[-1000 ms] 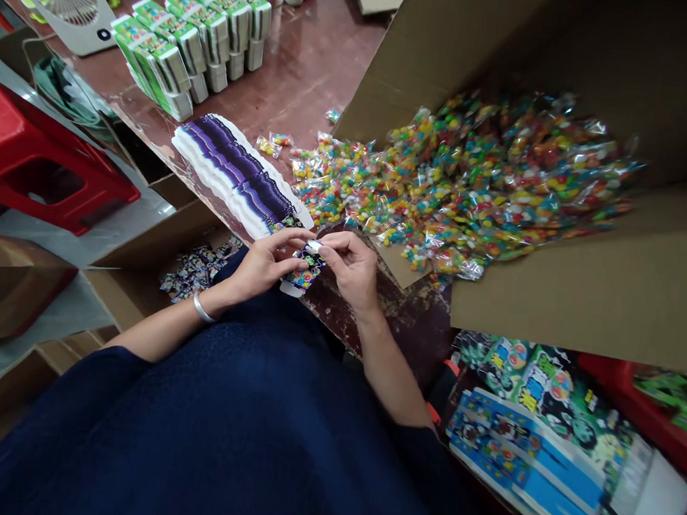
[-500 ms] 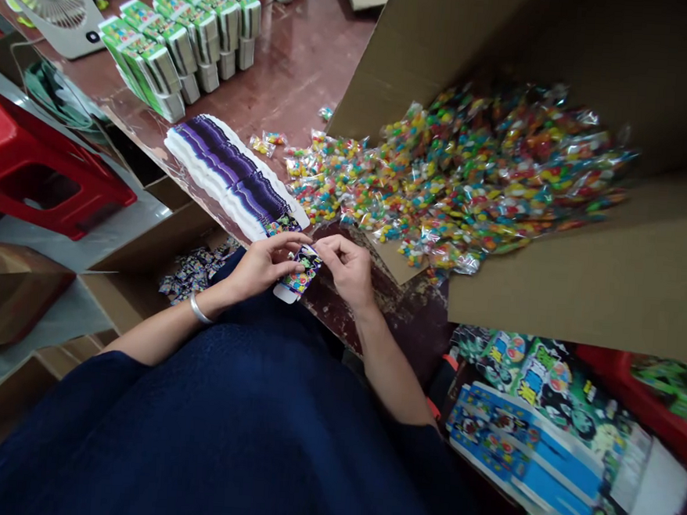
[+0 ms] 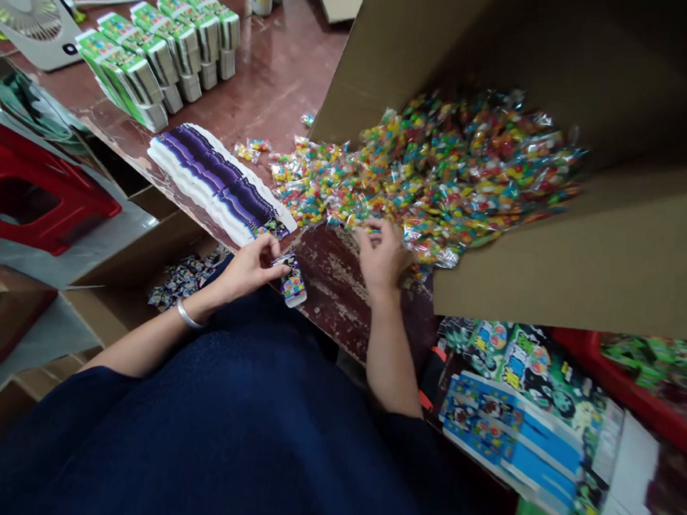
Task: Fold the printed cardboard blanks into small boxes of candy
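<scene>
My left hand (image 3: pixel 253 265) is closed on a small purple printed box (image 3: pixel 292 283) at the table's near edge. My right hand (image 3: pixel 381 252) has reached to the edge of a heap of clear candy packets (image 3: pixel 432 169) and its fingers curl onto the nearest packets; whether one is gripped is hidden. The heap spills from a big cardboard box (image 3: pixel 556 249) lying on its side. A fanned row of flat purple box blanks (image 3: pixel 219 182) lies just left of my left hand.
Rows of folded green-and-white boxes (image 3: pixel 152 48) stand at the back left beside a small white fan (image 3: pixel 23 7). A red stool (image 3: pixel 30 196) and open cartons sit to the left. Printed blue and green card sheets (image 3: pixel 521 411) lie at the lower right.
My right hand let go of the small purple box and moved right and forward to the candy heap. My left hand keeps the box and has drifted slightly left.
</scene>
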The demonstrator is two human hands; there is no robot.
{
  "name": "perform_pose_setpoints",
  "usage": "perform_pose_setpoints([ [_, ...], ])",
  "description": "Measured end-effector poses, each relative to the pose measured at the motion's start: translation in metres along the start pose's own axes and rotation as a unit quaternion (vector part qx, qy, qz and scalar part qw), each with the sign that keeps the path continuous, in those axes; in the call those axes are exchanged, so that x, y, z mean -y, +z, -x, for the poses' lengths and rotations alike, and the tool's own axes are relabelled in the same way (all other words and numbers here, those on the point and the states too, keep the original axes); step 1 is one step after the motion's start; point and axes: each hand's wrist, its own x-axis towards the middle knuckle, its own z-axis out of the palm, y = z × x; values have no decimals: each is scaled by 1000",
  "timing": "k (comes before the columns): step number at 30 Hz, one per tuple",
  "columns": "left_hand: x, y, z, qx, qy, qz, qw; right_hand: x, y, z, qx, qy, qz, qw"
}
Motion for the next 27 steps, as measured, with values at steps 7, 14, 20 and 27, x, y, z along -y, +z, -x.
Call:
perform_pose_setpoints([
  [7, 5, -7, -2, 52, -26, 63, 996, -53, -11, -34, 6, 41, 153, 987],
  [14, 13, -3, -10, 66, -53, 64, 994, -6, -18, -6, -61, 41, -156, 985],
  [20, 14, 8, -14, 81, -26, 85, 993, 60, -14, 30, 28, -23, -190, 981],
  [27, 6, 16, -9, 72, -12, 107, 992, 65, 4, 39, 87, -52, -154, 983],
])
